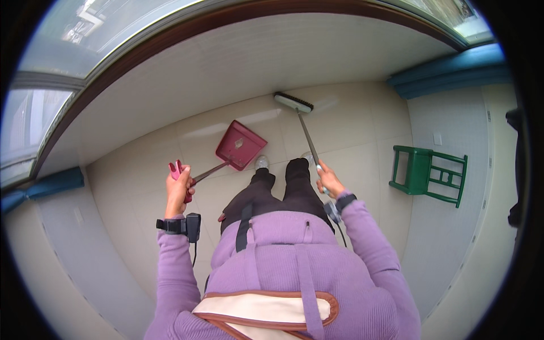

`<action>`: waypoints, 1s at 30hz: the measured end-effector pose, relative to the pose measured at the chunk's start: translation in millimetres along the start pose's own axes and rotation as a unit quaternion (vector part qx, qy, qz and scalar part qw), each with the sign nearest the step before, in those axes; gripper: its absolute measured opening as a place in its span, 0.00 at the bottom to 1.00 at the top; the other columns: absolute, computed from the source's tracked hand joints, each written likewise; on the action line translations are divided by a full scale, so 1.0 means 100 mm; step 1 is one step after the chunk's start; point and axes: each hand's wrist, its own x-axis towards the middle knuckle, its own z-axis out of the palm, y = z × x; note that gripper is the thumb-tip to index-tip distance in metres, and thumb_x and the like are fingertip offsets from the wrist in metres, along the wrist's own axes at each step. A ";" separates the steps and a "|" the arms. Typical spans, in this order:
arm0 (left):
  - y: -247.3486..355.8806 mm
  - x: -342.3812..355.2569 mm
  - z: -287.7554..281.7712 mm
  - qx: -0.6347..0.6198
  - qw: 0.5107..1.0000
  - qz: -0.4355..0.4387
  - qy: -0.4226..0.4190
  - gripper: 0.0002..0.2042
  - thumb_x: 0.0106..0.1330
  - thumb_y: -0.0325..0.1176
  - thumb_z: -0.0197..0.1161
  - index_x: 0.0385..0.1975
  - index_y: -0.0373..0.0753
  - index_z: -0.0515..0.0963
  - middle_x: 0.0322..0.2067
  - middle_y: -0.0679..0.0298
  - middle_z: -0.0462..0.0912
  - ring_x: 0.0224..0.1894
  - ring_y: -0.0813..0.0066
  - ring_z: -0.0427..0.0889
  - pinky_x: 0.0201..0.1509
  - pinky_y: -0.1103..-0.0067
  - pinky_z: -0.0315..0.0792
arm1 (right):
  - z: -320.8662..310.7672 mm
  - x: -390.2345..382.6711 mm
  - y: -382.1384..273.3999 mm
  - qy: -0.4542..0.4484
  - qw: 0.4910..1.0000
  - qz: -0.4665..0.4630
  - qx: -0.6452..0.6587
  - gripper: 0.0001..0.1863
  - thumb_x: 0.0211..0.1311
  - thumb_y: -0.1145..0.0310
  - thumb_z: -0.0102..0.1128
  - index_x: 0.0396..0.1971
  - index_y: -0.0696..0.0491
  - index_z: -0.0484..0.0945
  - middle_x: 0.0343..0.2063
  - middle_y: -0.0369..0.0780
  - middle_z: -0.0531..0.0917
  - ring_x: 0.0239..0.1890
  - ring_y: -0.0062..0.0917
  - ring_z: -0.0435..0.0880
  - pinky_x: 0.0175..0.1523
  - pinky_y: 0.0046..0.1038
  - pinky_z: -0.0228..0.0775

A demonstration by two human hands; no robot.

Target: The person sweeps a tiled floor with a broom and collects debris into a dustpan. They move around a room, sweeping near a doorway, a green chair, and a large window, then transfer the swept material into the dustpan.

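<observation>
My left hand [180,186] is closed round the upper handle of a long-handled dustpan [232,148]. Its dark red pan rests on the tiled floor ahead and left of my feet, with a pale patch in its middle. In my right hand [330,180] is the stick of a broom [306,131], fingers wrapped about it. The broom's white head with dark bristles lies on the floor close to the foot of the far wall, right of the dustpan and apart from it.
A small green chair [418,171] is on the right, near the side wall. Tied blue curtains [450,72] hang at the right, and another blue curtain [54,184] at the left. Windows with a brown sill [272,10] run above the far white wall [243,62]. Pale tiles [136,164] cover the floor.
</observation>
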 end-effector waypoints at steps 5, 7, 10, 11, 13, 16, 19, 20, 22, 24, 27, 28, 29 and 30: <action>-0.37 -0.09 -0.29 -0.036 0.998 0.008 0.055 0.10 0.63 0.35 0.58 0.39 0.38 0.71 0.17 0.70 0.65 0.17 0.83 0.63 0.16 0.85 0.60 | 0.46 0.44 -0.09 -0.004 0.996 -0.023 -0.085 0.29 0.70 0.67 0.40 0.69 0.44 0.46 0.12 0.35 0.65 0.10 0.21 0.64 0.16 0.28 0.63; -0.49 -0.13 -0.46 -0.045 0.996 0.001 0.076 0.10 0.63 0.35 0.58 0.39 0.37 0.70 0.17 0.69 0.66 0.17 0.83 0.64 0.16 0.85 0.60 | 0.51 0.36 -0.12 -0.041 0.990 0.029 -0.132 0.29 0.70 0.67 0.40 0.69 0.44 0.46 0.12 0.35 0.65 0.10 0.21 0.63 0.15 0.28 0.62; -0.57 -0.03 -0.67 -0.081 0.993 0.033 0.076 0.10 0.64 0.35 0.58 0.40 0.38 0.70 0.17 0.70 0.65 0.17 0.84 0.63 0.16 0.86 0.60 | 0.43 0.17 -0.29 -0.074 0.992 0.003 -0.104 0.28 0.71 0.65 0.39 0.69 0.40 0.49 0.14 0.33 0.65 0.11 0.16 0.61 0.15 0.21 0.57; -0.64 -0.13 -0.78 -0.077 0.992 0.009 0.098 0.10 0.64 0.35 0.58 0.40 0.38 0.70 0.17 0.70 0.65 0.17 0.84 0.63 0.16 0.86 0.60 | 0.44 0.06 -0.26 -0.070 0.991 -0.038 -0.104 0.27 0.71 0.66 0.39 0.68 0.40 0.50 0.14 0.33 0.65 0.11 0.15 0.60 0.15 0.20 0.57; -0.71 -0.12 -0.92 -0.098 0.989 -0.003 0.113 0.09 0.64 0.34 0.58 0.39 0.38 0.70 0.17 0.71 0.64 0.17 0.85 0.63 0.15 0.86 0.59 | 0.50 0.04 -0.34 -0.072 0.987 -0.007 -0.144 0.27 0.70 0.66 0.40 0.68 0.43 0.51 0.14 0.33 0.66 0.11 0.16 0.61 0.15 0.21 0.58; -0.82 -0.04 -1.06 -0.125 0.985 -0.004 0.116 0.08 0.65 0.34 0.58 0.39 0.38 0.71 0.17 0.72 0.64 0.18 0.85 0.63 0.16 0.87 0.59 | 0.81 0.24 -0.34 -0.068 0.977 -0.019 -0.202 0.27 0.70 0.66 0.41 0.68 0.47 0.51 0.15 0.35 0.68 0.10 0.19 0.64 0.16 0.25 0.64; -0.83 0.33 -1.06 -0.147 0.982 0.026 0.112 0.08 0.65 0.34 0.58 0.39 0.39 0.71 0.17 0.72 0.64 0.18 0.85 0.63 0.17 0.87 0.58 | 1.16 0.97 -0.70 -0.015 0.969 -0.110 -0.221 0.28 0.70 0.64 0.42 0.68 0.44 0.51 0.13 0.35 0.68 0.10 0.19 0.64 0.16 0.24 0.62; -0.84 0.38 -1.06 -0.151 0.982 0.040 0.106 0.08 0.65 0.34 0.58 0.39 0.39 0.71 0.17 0.72 0.64 0.18 0.85 0.63 0.17 0.87 0.58 | 1.24 1.15 -0.79 -0.009 0.960 -0.122 -0.252 0.28 0.70 0.65 0.42 0.68 0.45 0.50 0.13 0.36 0.68 0.11 0.21 0.66 0.16 0.26 0.64; -0.83 0.45 -1.08 -0.151 0.982 0.023 0.110 0.08 0.65 0.34 0.58 0.39 0.39 0.71 0.17 0.72 0.64 0.18 0.85 0.63 0.17 0.87 0.58 | 1.31 1.32 -0.81 -0.028 0.925 -0.114 -0.363 0.28 0.69 0.65 0.42 0.68 0.47 0.51 0.13 0.36 0.69 0.11 0.22 0.67 0.16 0.26 0.64; -0.80 0.52 -1.08 -0.164 0.980 0.007 0.113 0.08 0.65 0.35 0.58 0.37 0.40 0.71 0.17 0.72 0.64 0.18 0.85 0.63 0.17 0.87 0.58 | 1.26 1.29 -0.87 -0.026 0.869 -0.122 -0.479 0.28 0.69 0.66 0.42 0.67 0.49 0.52 0.13 0.36 0.69 0.12 0.24 0.70 0.16 0.27 0.64; -0.72 0.58 -1.06 -0.176 0.979 0.025 0.097 0.07 0.65 0.35 0.59 0.35 0.40 0.70 0.16 0.72 0.64 0.18 0.86 0.63 0.16 0.87 0.58 | 1.01 0.94 -1.07 -0.073 0.951 -0.033 -0.299 0.27 0.69 0.63 0.44 0.67 0.47 0.55 0.15 0.34 0.68 0.12 0.18 0.65 0.16 0.22 0.60; -0.71 0.58 -1.05 -0.172 0.979 0.018 0.110 0.08 0.64 0.36 0.59 0.35 0.40 0.70 0.16 0.72 0.64 0.17 0.86 0.62 0.16 0.87 0.57 | 0.94 0.79 -1.13 -0.080 0.956 -0.022 -0.283 0.27 0.70 0.63 0.44 0.67 0.46 0.55 0.15 0.33 0.68 0.12 0.16 0.63 0.16 0.21 0.58; -0.67 0.62 -1.02 -0.172 0.978 0.019 0.113 0.09 0.64 0.36 0.60 0.34 0.40 0.70 0.16 0.72 0.63 0.16 0.86 0.61 0.16 0.87 0.57 | 0.89 0.65 -1.19 -0.087 0.962 -0.006 -0.261 0.26 0.70 0.63 0.44 0.67 0.45 0.56 0.16 0.32 0.67 0.11 0.15 0.61 0.15 0.19 0.55; -0.66 0.62 -1.02 -0.165 0.976 -0.017 0.139 0.09 0.63 0.37 0.61 0.33 0.40 0.70 0.15 0.72 0.63 0.16 0.86 0.60 0.15 0.87 0.56 | 0.83 0.51 -1.21 -0.092 0.965 0.001 -0.247 0.26 0.70 0.64 0.44 0.67 0.44 0.56 0.17 0.32 0.66 0.12 0.13 0.59 0.15 0.18 0.52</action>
